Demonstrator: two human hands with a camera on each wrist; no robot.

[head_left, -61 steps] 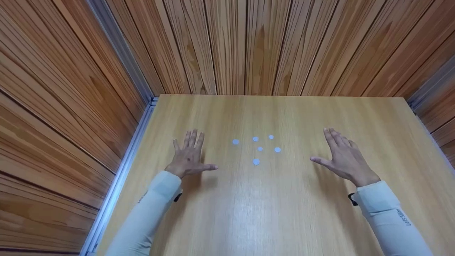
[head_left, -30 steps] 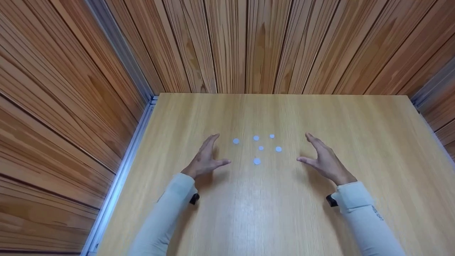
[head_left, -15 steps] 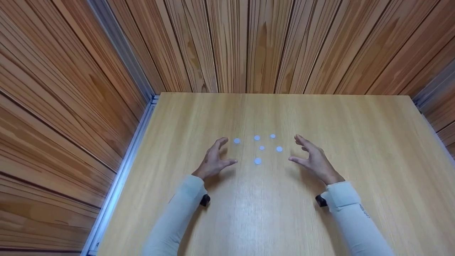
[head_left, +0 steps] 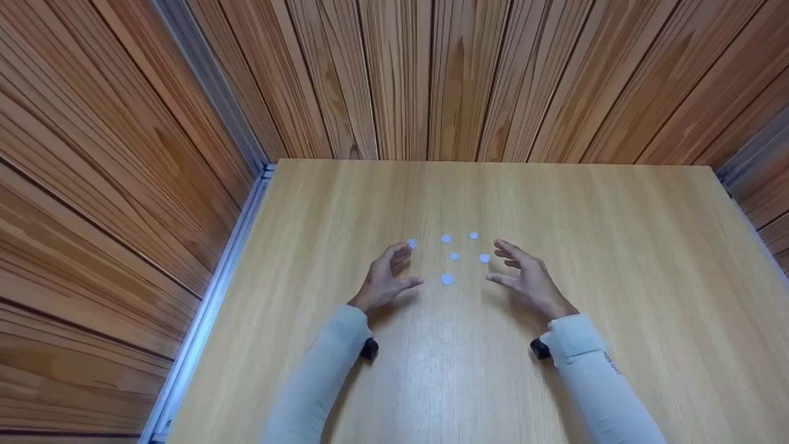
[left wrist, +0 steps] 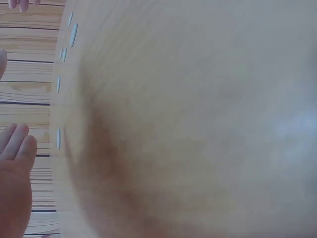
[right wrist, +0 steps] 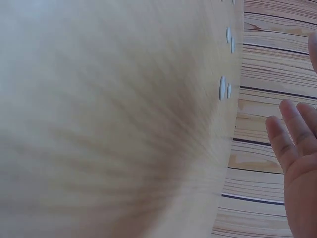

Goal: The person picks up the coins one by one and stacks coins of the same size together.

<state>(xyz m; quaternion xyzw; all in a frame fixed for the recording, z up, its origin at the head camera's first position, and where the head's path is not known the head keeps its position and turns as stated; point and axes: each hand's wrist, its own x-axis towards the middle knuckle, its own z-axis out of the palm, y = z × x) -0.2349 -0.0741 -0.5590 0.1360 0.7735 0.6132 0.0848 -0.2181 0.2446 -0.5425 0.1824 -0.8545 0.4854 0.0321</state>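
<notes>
A light wooden table (head_left: 616, 259) with fine straight grain fills the lower part of the head view. Its far edge meets a wall of vertical wooden planks (head_left: 444, 80), reddish brown with darker knots and streaks. Along the table's left edge runs a pale metal rail (head_left: 212, 296), which rises from the far left corner as a grey strip (head_left: 209, 80) between the panels. A matching grey strip (head_left: 755, 148) climbs from the far right corner. More planked panelling (head_left: 92, 234) slants beside the left edge.

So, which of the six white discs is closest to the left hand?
The leftmost disc, at the far left of the group. It sits right beside the left hand's fingertips; the other five lie further right.
</notes>
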